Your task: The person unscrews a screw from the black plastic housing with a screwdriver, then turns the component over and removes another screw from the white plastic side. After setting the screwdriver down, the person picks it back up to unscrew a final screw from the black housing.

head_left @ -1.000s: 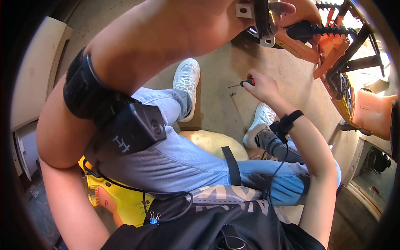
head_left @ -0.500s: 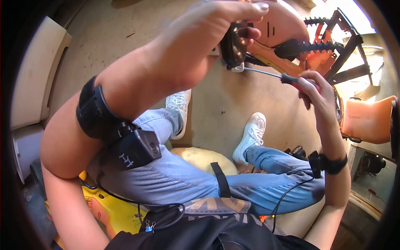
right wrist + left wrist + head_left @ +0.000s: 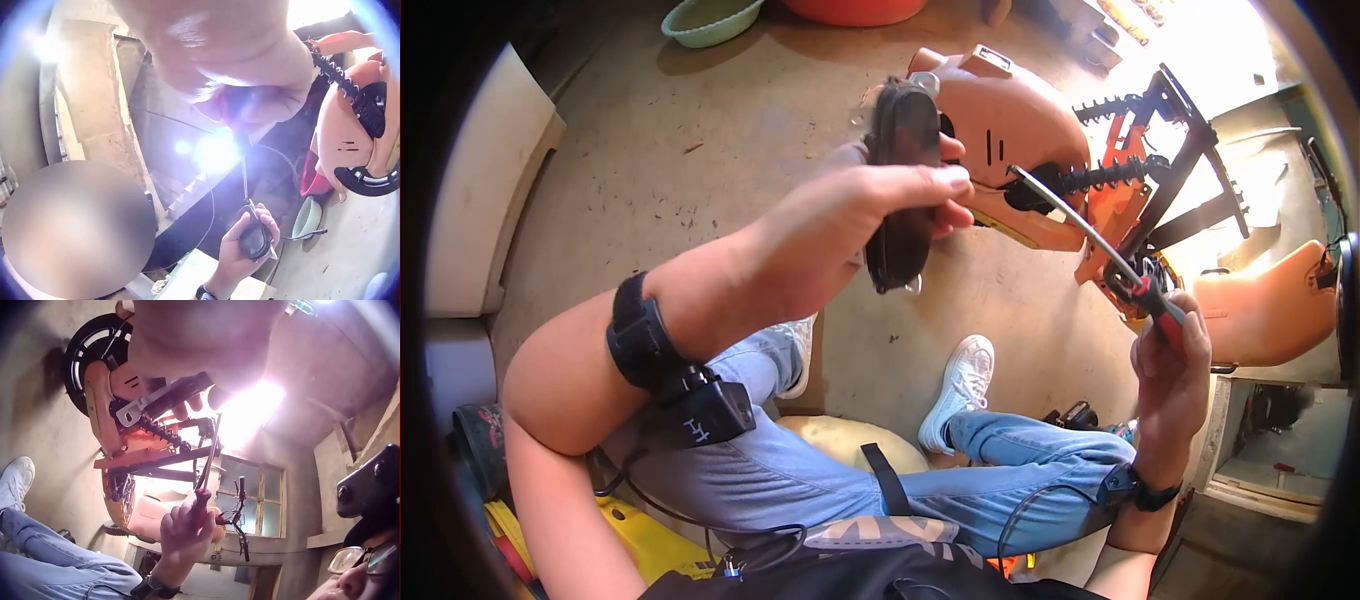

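In the head view my left hand (image 3: 830, 215) grips a dark oval part (image 3: 905, 185) with metal tabs at its ends, thumb across it and fingertips showing past its far side. My right hand (image 3: 1170, 385) holds a screwdriver (image 3: 1162, 312) by its red and black handle, its shaft slanting up and left. The tip stands apart from the dark part in the head view. The left wrist view shows the right hand (image 3: 187, 534) around the handle, and the dark part (image 3: 181, 394) with a slotted metal tab. In the right wrist view the left hand (image 3: 240, 256) holds the dark part (image 3: 255, 237).
An orange vehicle body (image 3: 1020, 130) with black springs and frame lies beyond my hands. Behind are a green basin (image 3: 712, 22) and a red basin (image 3: 855, 8). A pale cabinet (image 3: 485, 200) stands at the left, a yellow piece (image 3: 640, 535) beside my leg.
The screwdriver tip, at the metal tab half a second ago, is now away from it. My right hand has moved lower in view; the dark part has shifted left and down.
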Demonstrator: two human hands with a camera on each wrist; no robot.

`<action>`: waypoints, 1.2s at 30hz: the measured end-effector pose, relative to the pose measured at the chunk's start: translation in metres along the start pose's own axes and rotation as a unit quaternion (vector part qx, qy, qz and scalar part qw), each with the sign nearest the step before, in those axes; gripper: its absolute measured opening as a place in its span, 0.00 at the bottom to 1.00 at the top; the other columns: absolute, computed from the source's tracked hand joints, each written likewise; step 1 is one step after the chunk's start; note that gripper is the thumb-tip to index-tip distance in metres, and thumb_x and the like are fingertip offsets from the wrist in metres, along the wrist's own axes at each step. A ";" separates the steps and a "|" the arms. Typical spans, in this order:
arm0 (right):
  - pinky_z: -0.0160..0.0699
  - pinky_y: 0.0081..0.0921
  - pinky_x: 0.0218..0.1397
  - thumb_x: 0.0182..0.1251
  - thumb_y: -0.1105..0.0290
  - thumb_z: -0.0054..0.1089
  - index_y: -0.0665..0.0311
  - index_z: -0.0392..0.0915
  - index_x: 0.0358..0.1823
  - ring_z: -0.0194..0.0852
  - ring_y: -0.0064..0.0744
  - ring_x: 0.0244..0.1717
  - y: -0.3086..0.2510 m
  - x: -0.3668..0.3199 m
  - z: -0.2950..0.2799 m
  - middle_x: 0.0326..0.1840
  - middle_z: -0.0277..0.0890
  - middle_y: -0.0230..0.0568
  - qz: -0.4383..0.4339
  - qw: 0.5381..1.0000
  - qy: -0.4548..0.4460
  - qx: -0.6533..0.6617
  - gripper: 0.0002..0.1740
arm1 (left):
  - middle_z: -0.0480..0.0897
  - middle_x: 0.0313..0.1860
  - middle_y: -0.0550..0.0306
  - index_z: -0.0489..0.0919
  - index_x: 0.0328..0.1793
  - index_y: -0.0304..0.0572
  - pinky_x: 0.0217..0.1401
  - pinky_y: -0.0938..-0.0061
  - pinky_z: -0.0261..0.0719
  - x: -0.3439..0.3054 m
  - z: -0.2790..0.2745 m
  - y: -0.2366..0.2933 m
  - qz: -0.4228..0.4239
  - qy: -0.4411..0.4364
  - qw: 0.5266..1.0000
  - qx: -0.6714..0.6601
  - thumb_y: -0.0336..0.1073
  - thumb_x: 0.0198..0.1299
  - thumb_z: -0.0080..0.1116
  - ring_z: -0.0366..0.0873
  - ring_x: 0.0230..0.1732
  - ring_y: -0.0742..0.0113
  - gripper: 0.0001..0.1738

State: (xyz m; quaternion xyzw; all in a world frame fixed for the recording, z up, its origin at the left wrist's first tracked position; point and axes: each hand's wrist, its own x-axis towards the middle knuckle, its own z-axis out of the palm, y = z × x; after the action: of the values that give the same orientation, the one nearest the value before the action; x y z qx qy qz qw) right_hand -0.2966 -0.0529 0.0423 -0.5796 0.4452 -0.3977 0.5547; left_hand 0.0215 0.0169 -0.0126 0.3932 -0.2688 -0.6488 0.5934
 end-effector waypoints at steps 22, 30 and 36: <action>0.57 0.14 0.23 0.74 0.53 0.50 0.68 0.69 0.54 0.62 0.15 0.20 0.004 0.005 -0.005 0.27 0.70 0.35 0.007 0.997 -0.056 0.043 0.23 | 0.79 0.53 0.55 0.69 0.69 0.42 0.52 0.73 0.80 0.001 0.015 0.005 -0.033 -0.060 0.995 -0.069 0.39 0.69 0.59 0.82 0.50 0.66 0.25; 0.55 0.17 0.25 0.79 0.55 0.43 0.65 0.69 0.55 0.55 0.16 0.21 0.004 0.005 -0.004 0.22 0.63 0.30 0.008 0.996 -0.077 0.032 0.19 | 0.78 0.49 0.56 0.70 0.68 0.43 0.50 0.73 0.79 0.003 0.013 0.002 -0.030 -0.053 0.995 -0.077 0.39 0.69 0.59 0.82 0.48 0.68 0.24; 0.55 0.17 0.25 0.78 0.55 0.44 0.64 0.69 0.55 0.55 0.16 0.19 0.005 0.004 -0.005 0.22 0.64 0.32 0.006 0.997 -0.077 0.024 0.19 | 0.79 0.46 0.57 0.70 0.68 0.42 0.49 0.74 0.78 0.002 0.011 0.002 -0.031 -0.049 0.996 -0.067 0.38 0.70 0.58 0.81 0.46 0.70 0.23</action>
State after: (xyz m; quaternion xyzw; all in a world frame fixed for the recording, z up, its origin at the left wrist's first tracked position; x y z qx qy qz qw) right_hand -0.3003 -0.0583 0.0376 -0.5924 0.3944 -0.3593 0.6037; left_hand 0.0133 0.0132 -0.0052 0.3281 -0.2413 -0.7022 0.5839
